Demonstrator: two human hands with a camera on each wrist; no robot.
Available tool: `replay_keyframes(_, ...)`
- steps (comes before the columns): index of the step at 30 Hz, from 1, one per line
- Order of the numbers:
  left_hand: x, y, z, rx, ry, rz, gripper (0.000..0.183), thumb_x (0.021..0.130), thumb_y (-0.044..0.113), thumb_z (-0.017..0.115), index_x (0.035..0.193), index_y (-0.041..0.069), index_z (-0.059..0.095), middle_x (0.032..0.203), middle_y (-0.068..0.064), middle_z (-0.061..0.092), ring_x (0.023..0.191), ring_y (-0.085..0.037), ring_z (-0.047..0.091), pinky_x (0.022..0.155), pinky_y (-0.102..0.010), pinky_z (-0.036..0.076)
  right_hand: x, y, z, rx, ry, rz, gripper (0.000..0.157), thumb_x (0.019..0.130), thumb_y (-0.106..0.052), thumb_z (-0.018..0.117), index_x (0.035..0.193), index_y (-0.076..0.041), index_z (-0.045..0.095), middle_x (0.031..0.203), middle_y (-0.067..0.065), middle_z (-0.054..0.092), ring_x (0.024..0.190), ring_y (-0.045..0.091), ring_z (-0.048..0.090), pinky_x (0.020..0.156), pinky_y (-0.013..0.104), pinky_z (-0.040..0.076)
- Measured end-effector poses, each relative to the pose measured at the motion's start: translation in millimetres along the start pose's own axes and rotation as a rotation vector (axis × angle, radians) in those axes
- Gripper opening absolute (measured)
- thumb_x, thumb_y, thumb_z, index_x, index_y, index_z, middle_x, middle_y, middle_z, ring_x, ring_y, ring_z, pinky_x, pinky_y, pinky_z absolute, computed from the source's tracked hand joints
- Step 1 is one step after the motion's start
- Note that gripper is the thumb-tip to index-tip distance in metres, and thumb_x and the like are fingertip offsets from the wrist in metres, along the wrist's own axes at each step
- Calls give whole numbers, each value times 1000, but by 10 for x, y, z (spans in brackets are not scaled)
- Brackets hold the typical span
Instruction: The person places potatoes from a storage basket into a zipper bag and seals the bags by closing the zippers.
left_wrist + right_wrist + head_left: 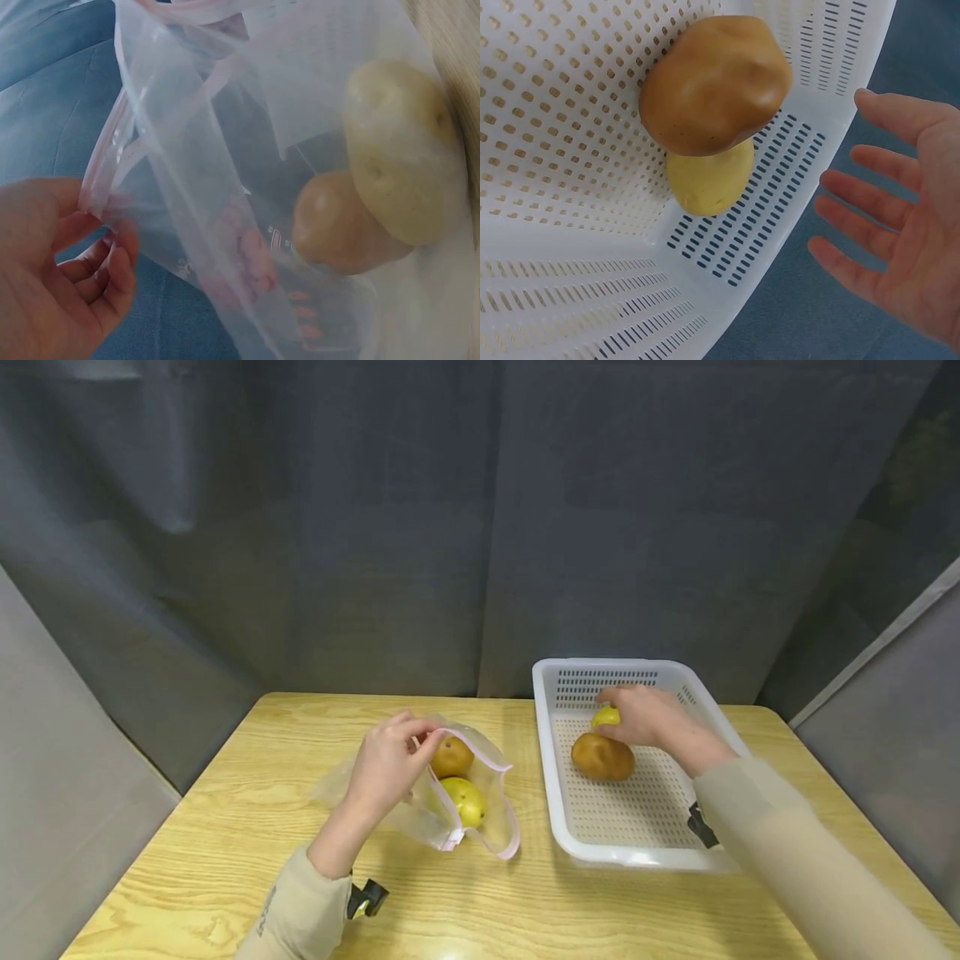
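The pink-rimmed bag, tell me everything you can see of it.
The bag looks like thin, cloudy, see-through plastic, its rim edged in pink. It rests on the table, left of the white basket, its mouth open toward the basket. The left hand pinches the rim. Inside sit a brown item and a yellow item.

Bag (426, 825) and basket (553, 793) on table (225, 852).

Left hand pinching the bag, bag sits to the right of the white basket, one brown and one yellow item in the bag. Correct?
Not quite: the bag sits to the left of the white basket, per the head view. The left hand is pinching it, with one brown item and one yellow item inside.
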State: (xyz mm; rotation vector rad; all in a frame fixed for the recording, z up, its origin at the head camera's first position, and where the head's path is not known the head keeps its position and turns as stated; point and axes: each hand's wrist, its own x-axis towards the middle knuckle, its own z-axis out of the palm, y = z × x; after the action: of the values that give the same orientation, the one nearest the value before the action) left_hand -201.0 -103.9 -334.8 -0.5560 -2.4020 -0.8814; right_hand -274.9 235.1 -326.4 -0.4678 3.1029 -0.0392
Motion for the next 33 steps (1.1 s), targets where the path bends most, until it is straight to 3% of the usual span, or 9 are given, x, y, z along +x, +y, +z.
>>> replay_keyframes(5,-11,9,-1,7,-3,-1,15,85,24,65,88,13,73,70,5,57,53,-4,45,48,-18,40,53,33,12,10,-17,2,49,80,-36,65,121,-10,57,115,15,60,101,32,57,84,51,43)
replay_keyframes(11,-17,7,24,5,-6,21,14,84,24,65,86,13,73,72,4,60,54,-4,46,49,-17,41,91,31,65,71,-74,14,52,77,-37,69,121,-12,57,114,13,61,91,24,56,82,46,45)
replay_keyframes(21,-32,21,78,-12,-13,35,14,84,23,66,87,12,73,74,3,62,54,-3,47,49,-16,41,98,77,197,178,-162,39,59,70,-36,77,122,-15,56,115,15,59,97,27,55,85,47,45)
replay_keyframes(33,-70,25,125,11,-24,45,12,84,22,66,86,13,73,73,5,61,56,-3,49,50,-15,41,78,27,305,78,-192,52,68,64,-38,80,122,-13,55,120,14,57,107,32,53,89,51,41)
